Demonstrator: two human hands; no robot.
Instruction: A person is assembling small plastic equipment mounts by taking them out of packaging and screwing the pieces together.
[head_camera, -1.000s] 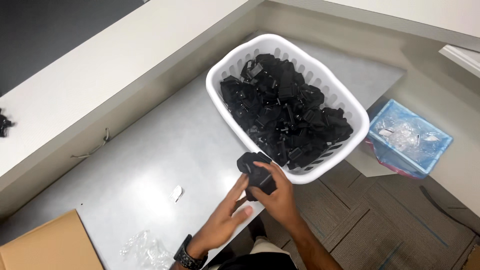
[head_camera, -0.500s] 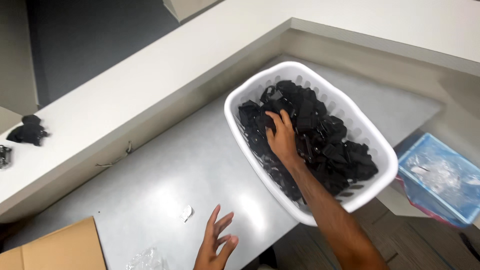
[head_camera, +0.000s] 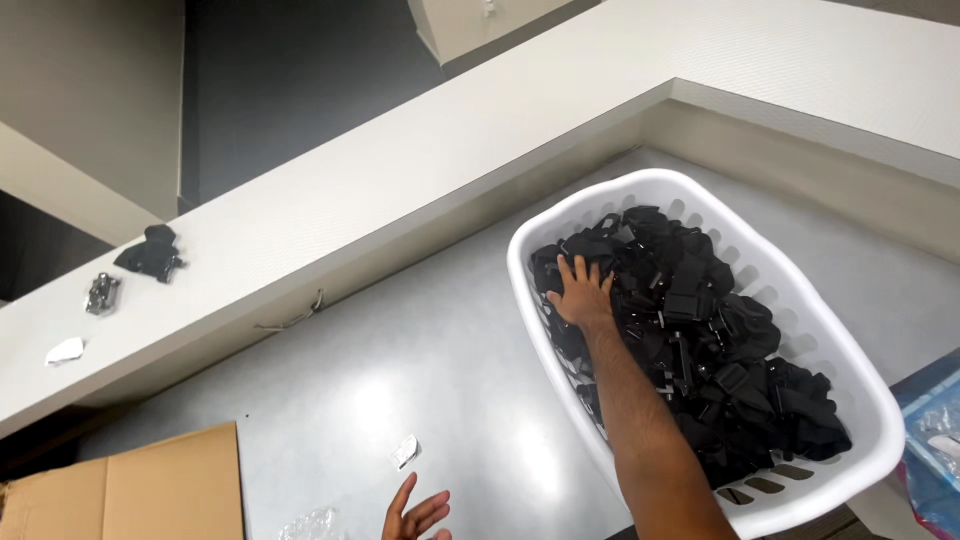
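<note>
A white plastic laundry basket (head_camera: 812, 342) sits on the grey table, filled with several black strap-like parts (head_camera: 700, 340). My right hand (head_camera: 579, 292) reaches into the basket's far left corner, fingers spread and pressed down on the black pile; whether it grips a piece is hidden. My left hand (head_camera: 415, 516) hovers at the bottom edge over the table, fingers apart and holding nothing. A small white scrap (head_camera: 404, 451) lies just above that hand.
A cardboard box (head_camera: 130, 490) sits at bottom left, with crumpled clear plastic (head_camera: 312, 525) beside it. A long white ledge (head_camera: 330, 200) holds a black part (head_camera: 152, 254), a metal piece (head_camera: 101, 292) and a white scrap (head_camera: 66, 350). A blue bin (head_camera: 935, 440) stands at the right.
A second ago both hands held a black part at the basket's near rim. My right hand has since moved into the basket's far corner; my left hand dropped back, empty.
</note>
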